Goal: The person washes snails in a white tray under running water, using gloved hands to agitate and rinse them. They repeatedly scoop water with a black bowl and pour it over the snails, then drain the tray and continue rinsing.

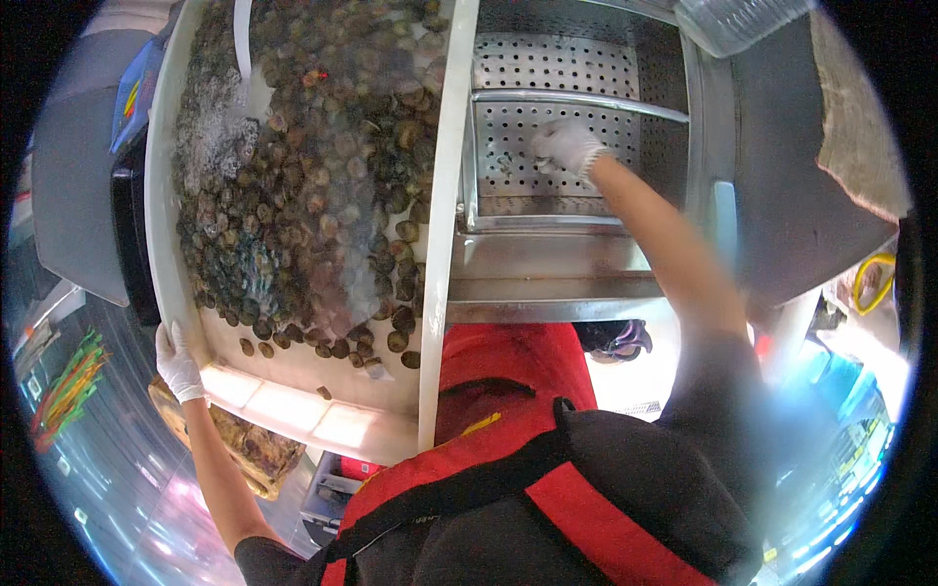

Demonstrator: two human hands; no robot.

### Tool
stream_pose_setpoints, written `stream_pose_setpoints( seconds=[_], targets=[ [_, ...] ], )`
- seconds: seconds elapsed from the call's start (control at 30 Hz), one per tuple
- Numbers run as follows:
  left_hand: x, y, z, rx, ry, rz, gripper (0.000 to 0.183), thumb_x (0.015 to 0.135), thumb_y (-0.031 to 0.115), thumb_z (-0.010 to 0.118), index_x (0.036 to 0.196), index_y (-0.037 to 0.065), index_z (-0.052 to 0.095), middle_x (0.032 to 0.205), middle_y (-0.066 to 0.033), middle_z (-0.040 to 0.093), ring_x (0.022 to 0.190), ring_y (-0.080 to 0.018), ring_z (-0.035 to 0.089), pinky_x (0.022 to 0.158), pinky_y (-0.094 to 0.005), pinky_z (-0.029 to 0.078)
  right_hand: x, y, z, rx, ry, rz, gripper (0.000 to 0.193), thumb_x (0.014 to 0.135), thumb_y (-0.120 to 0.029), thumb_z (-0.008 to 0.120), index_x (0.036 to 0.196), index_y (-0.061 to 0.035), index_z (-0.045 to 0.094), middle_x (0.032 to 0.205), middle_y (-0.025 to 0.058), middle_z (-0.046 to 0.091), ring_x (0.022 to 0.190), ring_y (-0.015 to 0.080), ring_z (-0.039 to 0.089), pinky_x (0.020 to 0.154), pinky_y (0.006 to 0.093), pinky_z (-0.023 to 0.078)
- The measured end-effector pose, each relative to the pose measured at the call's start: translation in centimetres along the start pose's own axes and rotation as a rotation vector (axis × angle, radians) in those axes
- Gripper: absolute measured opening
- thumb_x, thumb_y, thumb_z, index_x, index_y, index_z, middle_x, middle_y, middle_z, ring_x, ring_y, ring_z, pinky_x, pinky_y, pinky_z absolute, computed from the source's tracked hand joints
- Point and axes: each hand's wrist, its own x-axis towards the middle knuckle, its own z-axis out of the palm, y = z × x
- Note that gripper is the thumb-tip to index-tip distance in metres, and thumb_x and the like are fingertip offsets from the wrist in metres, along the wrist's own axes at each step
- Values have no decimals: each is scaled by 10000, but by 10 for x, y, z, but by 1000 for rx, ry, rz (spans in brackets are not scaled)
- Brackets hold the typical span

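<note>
A big white tub (293, 383) on the left holds water and a great many small, dark, round shellfish (332, 195). At its near left corner my left hand (178, 363), in a thin white glove, is closed over the rim. My right hand (569, 146), in a white glove too, is inside a steel basin, just above a perforated metal tray (557, 66). Its fingers are curled together, and what they hold, if anything, is hidden. Small dark bits (504, 164) lie on the tray beside the fingertips.
A metal bar (581, 98) crosses the basin beyond my right hand. Water runs into the tub from a white pipe (242, 39). A clear plastic container (738, 21) stands at the far right, near a brown sack (860, 127). A brown slab (249, 439) is below my left hand.
</note>
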Motion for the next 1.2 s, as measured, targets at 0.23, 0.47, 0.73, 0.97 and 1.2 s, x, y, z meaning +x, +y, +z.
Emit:
stream_pose_setpoints(
  seconds=[0.23,0.47,0.73,0.97,1.2],
  targets=[
    [-3,-2,-1,-94,-27,64,424,964,282,560,1235,-43,542,1108,-93,632,969,-132,559,858,-274,450,-237,4,-16,645,168,-75,46,819,-66,642,806,-34,611,737,39,609,643,115,578,613,243,476],
    [17,-1,5,-81,-67,155,403,965,245,555,1243,-47,535,1132,-82,628,981,-121,557,859,-261,446,-294,237,136,86,750,124,187,861,-201,643,947,-36,634,780,112,642,699,256,621,673,345,495],
    [22,-22,1,-15,-68,155,495,938,296,597,1288,-43,511,1177,-116,623,1034,-163,572,896,-281,444,-283,246,100,145,827,312,141,861,-168,603,845,-73,705,768,74,671,618,220,610,568,347,480],
    [10,-11,0,-9,-3,84,507,934,292,610,1279,-64,507,1210,-121,609,1065,-173,571,928,-278,441,-187,10,-17,-292,520,-359,241,852,-192,651,1010,-12,677,992,146,667,903,254,652,799,321,508],
    [3,-8,-1,-26,19,59,489,938,275,610,1278,-63,510,1200,-118,607,1067,-161,562,921,-277,442,22,1,36,-1049,-77,-509,332,789,-36,575,1121,-28,573,1068,217,614,930,373,625,778,440,526]
  ],
)
